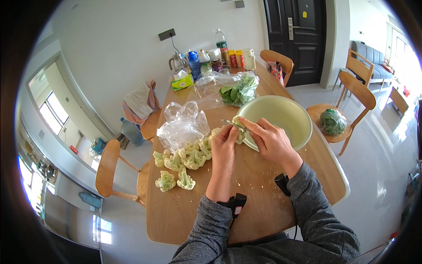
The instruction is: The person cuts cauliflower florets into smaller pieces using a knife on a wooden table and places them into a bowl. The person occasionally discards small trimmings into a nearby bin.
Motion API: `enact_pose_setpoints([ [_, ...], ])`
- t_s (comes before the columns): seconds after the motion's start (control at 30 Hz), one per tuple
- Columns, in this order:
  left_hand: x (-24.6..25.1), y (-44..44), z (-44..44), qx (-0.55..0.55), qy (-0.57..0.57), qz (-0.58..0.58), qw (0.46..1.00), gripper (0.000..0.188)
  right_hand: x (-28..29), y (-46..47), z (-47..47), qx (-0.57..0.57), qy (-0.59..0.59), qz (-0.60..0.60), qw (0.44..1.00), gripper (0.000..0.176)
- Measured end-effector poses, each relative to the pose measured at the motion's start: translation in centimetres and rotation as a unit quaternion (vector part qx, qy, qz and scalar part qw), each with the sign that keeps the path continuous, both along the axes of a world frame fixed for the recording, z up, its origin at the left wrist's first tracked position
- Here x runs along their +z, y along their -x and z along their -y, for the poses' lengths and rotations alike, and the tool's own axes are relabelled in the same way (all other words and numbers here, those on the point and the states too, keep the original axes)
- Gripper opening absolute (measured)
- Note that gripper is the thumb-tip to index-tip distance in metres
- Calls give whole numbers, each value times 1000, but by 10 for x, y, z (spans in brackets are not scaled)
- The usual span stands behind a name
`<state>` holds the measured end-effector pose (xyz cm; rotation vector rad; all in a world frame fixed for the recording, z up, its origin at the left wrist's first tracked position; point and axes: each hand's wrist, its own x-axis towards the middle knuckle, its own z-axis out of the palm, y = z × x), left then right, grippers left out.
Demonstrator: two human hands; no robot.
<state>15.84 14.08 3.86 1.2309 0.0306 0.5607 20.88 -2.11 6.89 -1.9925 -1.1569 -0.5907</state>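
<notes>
My right hand (272, 140) grips a small knife (228, 122), its metal blade pointing left across the fingertips of my left hand (223, 145). Between the two hands is a piece of cauliflower (236, 120), held by my left hand and partly hidden by fingers and blade. Just beyond my right hand sits a large pale green bowl (290, 110); the part of its inside that shows holds nothing. Left of my left hand, several cauliflower florets (193, 159) lie in a heap. Two loose florets (165, 181) rest nearer the table's left edge.
A crumpled clear plastic bag (184, 127) lies behind the florets. Bagged leafy greens (239, 90) are beyond the bowl. Bottles and jars crowd the far end, beside a tissue box (183, 82). Crumbs dot the wooden table (260, 211). A chair (318, 107) holds a wrapped green vegetable (333, 122).
</notes>
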Motion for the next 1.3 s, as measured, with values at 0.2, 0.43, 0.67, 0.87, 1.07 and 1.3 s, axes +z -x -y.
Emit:
enact_pose_setpoints([
  [0.2, 2, 2, 5, -6, 10, 4, 1000, 28, -2, -9, 3, 64, -52, -51, 995, 52],
  [0.43, 2, 0, 7, -53, 34, 16, 998, 31, 0, -17, 9, 109, -89, -92, 986, 42],
  [0.67, 1, -3, 4, -72, 45, 8, 996, 28, 2, -28, 21, 78, -150, -209, 963, 33],
  [0.87, 4, -1, 5, -79, 46, -1, 996, 24, 0, -41, 30, -73, -126, -188, 971, 27],
  [1.07, 8, 3, 9, -55, 40, -24, 997, 22, 2, -25, 16, -24, -128, -190, 973, 31],
  [1.3, 5, 1, 9, -70, -4, -20, 997, 25, 5, -9, 7, 47, -85, -137, 986, 38],
])
